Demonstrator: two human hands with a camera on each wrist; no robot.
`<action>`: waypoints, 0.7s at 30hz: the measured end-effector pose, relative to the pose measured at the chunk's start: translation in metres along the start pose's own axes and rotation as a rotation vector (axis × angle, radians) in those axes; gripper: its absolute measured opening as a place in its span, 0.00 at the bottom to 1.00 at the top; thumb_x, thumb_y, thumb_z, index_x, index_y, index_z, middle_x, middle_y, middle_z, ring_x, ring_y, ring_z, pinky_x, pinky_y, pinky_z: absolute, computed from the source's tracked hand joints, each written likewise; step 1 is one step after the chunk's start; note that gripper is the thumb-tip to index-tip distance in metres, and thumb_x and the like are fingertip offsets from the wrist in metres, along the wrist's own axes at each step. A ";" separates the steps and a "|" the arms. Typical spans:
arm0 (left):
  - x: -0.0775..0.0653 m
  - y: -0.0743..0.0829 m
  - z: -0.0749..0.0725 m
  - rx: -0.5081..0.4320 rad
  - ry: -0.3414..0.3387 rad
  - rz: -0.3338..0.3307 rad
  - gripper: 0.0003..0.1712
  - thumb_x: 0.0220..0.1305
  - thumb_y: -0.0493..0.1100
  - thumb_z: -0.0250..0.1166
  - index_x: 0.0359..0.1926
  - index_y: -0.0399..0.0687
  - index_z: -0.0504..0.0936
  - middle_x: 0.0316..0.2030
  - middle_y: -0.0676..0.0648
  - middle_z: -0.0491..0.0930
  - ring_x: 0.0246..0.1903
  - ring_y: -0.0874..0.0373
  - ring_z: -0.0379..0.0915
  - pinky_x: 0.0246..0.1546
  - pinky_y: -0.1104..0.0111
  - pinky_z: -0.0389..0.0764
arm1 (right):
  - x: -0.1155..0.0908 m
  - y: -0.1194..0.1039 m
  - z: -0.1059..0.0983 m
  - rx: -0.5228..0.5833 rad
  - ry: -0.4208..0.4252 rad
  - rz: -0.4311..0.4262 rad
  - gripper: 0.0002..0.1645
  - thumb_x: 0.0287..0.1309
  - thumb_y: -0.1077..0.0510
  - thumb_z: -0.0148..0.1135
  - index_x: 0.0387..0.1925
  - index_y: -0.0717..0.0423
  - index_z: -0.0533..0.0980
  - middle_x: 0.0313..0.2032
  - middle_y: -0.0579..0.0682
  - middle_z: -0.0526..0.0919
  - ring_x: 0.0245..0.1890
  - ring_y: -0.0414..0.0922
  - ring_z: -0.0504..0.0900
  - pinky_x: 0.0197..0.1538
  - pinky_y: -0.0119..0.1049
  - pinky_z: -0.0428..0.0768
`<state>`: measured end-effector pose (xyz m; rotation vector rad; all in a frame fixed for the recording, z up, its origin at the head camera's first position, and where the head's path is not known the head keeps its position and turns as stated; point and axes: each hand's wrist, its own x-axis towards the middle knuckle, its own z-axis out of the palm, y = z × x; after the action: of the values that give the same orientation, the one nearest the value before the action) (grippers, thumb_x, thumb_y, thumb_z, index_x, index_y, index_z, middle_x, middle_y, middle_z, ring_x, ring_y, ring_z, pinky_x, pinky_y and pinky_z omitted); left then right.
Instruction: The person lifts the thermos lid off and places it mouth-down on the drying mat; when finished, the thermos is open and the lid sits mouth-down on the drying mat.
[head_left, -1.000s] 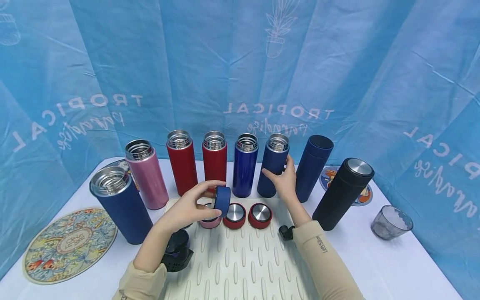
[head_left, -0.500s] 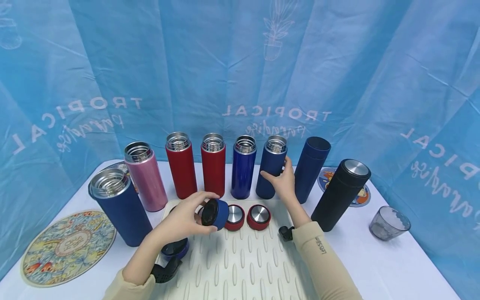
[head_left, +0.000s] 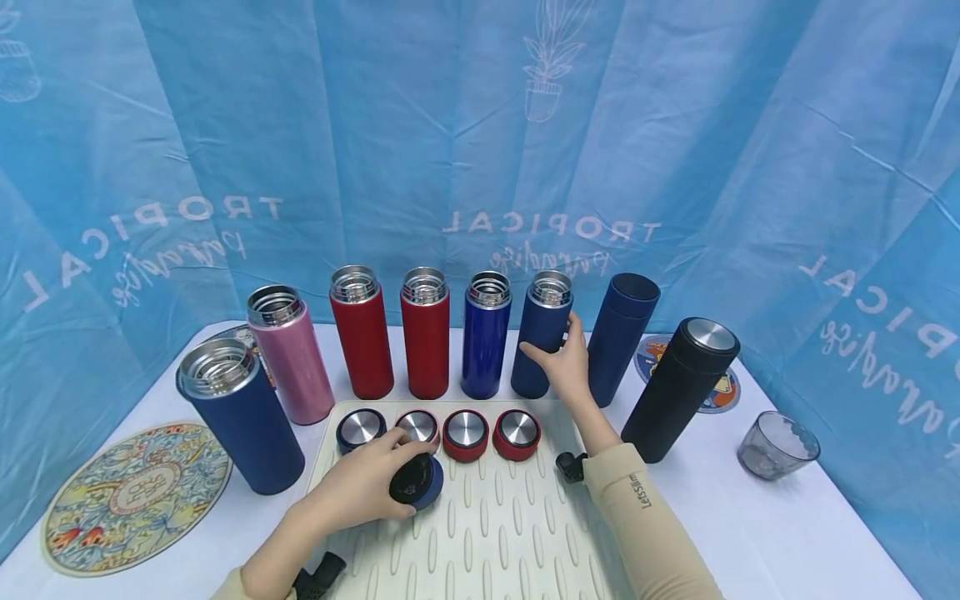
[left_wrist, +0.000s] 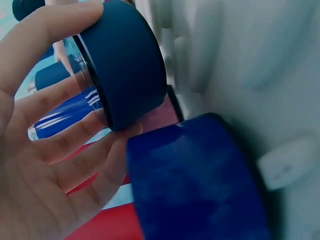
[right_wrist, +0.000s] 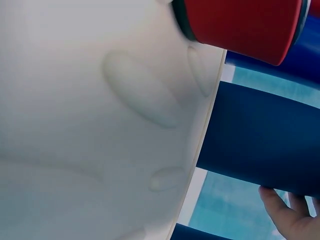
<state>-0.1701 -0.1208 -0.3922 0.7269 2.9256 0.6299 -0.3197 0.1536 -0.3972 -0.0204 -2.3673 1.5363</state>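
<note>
My left hand [head_left: 367, 479] pinches a matte dark blue bottle lid [head_left: 430, 483] between thumb and fingers, low over the cream ridged mat [head_left: 480, 533]. The lid is tilted, its black inner side facing me. In the left wrist view this lid [left_wrist: 125, 65] is close beside a shiny blue lid [left_wrist: 200, 180] on the mat; in the head view my hand hides that one. With thumb and fingers curled round it, my right hand [head_left: 566, 367] grips the uncapped navy bottle [head_left: 542, 333], which stands upright behind the mat. In the right wrist view only fingertips [right_wrist: 275, 200] show at the bottle's side.
Two red lids [head_left: 465, 433], a pink lid [head_left: 418, 427] and a dark blue lid [head_left: 361, 428] line the mat's far edge. Uncapped bottles [head_left: 360, 342] stand behind. A capped navy bottle [head_left: 624, 337], a black bottle [head_left: 678, 392] and a glass [head_left: 778, 446] are at right.
My left hand has carried the dark blue lid down and toward me, to the left, tipping its black inner side into view. My right hand stays on the navy bottle.
</note>
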 end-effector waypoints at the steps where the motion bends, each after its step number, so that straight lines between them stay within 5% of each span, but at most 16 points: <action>1: 0.000 -0.001 0.002 0.019 0.003 0.002 0.41 0.35 0.48 0.78 0.56 0.55 0.75 0.47 0.43 0.73 0.41 0.50 0.74 0.42 0.50 0.78 | 0.000 0.000 0.000 0.000 -0.001 -0.001 0.55 0.46 0.50 0.71 0.69 0.52 0.48 0.64 0.58 0.60 0.62 0.57 0.64 0.59 0.53 0.67; 6: 0.002 -0.004 0.007 0.080 0.019 -0.001 0.42 0.34 0.50 0.78 0.57 0.57 0.74 0.45 0.45 0.75 0.37 0.51 0.74 0.45 0.45 0.73 | -0.001 0.000 0.000 -0.003 0.001 -0.008 0.55 0.45 0.50 0.71 0.69 0.51 0.49 0.64 0.58 0.60 0.61 0.57 0.64 0.59 0.52 0.68; 21: 0.001 -0.006 0.010 0.065 0.009 -0.018 0.43 0.35 0.54 0.77 0.58 0.56 0.74 0.49 0.41 0.75 0.44 0.46 0.75 0.48 0.40 0.69 | -0.005 -0.004 -0.004 0.007 -0.031 0.023 0.56 0.47 0.50 0.70 0.70 0.49 0.47 0.65 0.58 0.59 0.63 0.57 0.63 0.59 0.53 0.68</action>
<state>-0.1722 -0.1208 -0.4035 0.7050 2.9698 0.5408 -0.3134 0.1542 -0.3936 -0.0226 -2.3941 1.5667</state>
